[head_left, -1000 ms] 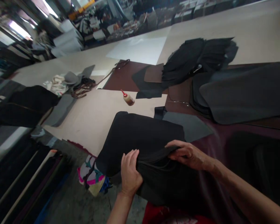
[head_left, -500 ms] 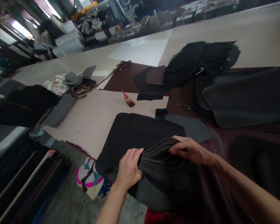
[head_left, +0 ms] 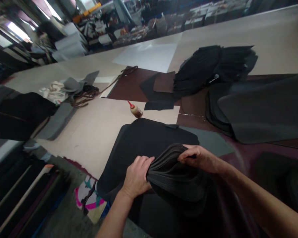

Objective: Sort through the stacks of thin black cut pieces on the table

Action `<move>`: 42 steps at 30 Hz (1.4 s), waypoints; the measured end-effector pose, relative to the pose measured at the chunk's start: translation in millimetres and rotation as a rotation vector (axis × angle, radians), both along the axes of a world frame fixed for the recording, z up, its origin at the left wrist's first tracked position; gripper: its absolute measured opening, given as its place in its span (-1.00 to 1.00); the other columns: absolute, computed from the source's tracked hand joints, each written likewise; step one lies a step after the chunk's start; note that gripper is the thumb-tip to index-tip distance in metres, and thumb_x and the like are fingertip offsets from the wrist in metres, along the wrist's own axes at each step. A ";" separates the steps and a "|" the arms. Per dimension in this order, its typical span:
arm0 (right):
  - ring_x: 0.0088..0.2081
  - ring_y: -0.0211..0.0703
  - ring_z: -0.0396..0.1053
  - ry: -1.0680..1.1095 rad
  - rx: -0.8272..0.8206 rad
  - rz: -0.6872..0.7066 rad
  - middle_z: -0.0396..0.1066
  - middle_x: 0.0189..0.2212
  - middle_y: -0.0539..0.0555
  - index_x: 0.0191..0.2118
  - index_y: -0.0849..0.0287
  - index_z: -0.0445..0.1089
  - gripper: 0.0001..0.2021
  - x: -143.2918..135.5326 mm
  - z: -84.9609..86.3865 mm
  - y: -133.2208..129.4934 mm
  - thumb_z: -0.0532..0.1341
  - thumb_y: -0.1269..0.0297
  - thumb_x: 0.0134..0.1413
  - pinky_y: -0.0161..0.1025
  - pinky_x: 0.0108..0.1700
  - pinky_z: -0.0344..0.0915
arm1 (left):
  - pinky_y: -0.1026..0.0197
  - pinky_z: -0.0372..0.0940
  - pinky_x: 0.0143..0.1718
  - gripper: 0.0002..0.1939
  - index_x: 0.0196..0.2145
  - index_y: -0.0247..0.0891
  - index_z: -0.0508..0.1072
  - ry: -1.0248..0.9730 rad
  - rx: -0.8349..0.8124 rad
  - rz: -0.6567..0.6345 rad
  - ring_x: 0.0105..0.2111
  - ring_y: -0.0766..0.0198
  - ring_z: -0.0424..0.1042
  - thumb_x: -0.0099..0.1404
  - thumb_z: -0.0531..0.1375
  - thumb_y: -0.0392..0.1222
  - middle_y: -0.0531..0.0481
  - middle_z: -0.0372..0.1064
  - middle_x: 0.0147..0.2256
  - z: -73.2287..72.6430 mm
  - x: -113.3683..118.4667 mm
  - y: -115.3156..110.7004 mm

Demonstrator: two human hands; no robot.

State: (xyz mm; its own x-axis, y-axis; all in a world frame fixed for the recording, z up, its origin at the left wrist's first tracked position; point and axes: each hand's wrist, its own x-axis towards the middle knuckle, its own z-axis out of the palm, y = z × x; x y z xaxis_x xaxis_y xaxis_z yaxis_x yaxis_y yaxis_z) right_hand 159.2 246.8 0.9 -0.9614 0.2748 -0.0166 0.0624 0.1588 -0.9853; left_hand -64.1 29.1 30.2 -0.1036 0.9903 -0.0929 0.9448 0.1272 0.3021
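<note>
Both my hands grip a thick stack of black sheets [head_left: 173, 185], leather-like and bent so that its layered edges fan out. My left hand [head_left: 137, 173] is closed around the stack's left edge. My right hand [head_left: 197, 157] pinches the upper layers at the right, where gaps show between the bent sheets. Under and beyond the stack lies a broad black panel [head_left: 144, 138], flat on the table. Just past that panel a small bottle with a red nozzle [head_left: 136, 110] lies tilted on beige sheeting. The lower part of the stack fades into shadow.
A fanned bundle of black pieces [head_left: 201, 67] lies at the back right, near a large dark grey sheet [head_left: 270, 109]. Scraps and brown strips [head_left: 85, 94] are heaped at the left. Rolls of material [head_left: 24, 198] stand low on the left, beside a colourful cloth [head_left: 90, 200].
The stack is bent further, with wider gaps between its upper layers. The far black panel has shifted slightly, covering more of the small dark piece behind it. The view has moved a little.
</note>
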 end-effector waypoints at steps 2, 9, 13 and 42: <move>-0.31 -0.23 0.36 0.029 -0.035 0.001 0.41 -0.32 0.06 -0.27 0.16 0.57 -0.80 0.6 -1.9 -1.9 0.24 0.20 0.22 -0.31 -0.26 0.33 | 0.00 0.33 -0.03 -0.45 0.20 -0.20 0.28 0.023 0.012 0.018 -0.06 -0.01 0.31 0.30 0.22 -0.03 -0.16 0.37 -0.02 -4.6 0.9 -2.2; -0.25 -0.21 0.39 -0.007 -0.110 0.008 0.40 -0.25 0.08 -0.24 0.14 0.59 -0.84 9.1 -5.2 -10.9 0.28 0.22 0.20 -0.32 -0.21 0.35 | 0.00 0.34 -0.01 -0.42 0.24 -0.25 0.23 0.018 0.057 0.012 -0.07 0.01 0.31 0.34 0.19 -0.02 -0.18 0.38 -0.02 -11.2 1.6 -6.1; -0.18 -0.18 0.42 -0.002 -0.175 0.044 0.41 -0.19 0.11 -0.21 0.15 0.59 -0.81 12.6 -1.6 -10.1 0.30 0.17 0.19 -0.30 -0.15 0.36 | -0.02 0.35 -0.04 -0.41 0.25 -0.28 0.21 0.023 0.070 -0.001 -0.08 0.00 0.32 0.35 0.17 0.00 -0.18 0.38 -0.04 -11.0 1.8 -6.5; -0.04 -0.09 0.45 0.028 -0.167 0.190 0.45 -0.02 0.15 -0.19 0.12 0.62 -0.76 14.4 -3.4 -3.2 0.36 0.09 0.11 -0.21 0.00 0.40 | 0.02 0.34 -0.03 -0.48 0.20 -0.24 0.29 0.061 0.082 0.020 -0.07 0.02 0.31 0.32 0.17 -0.09 -0.16 0.37 -0.04 -13.8 3.7 -9.1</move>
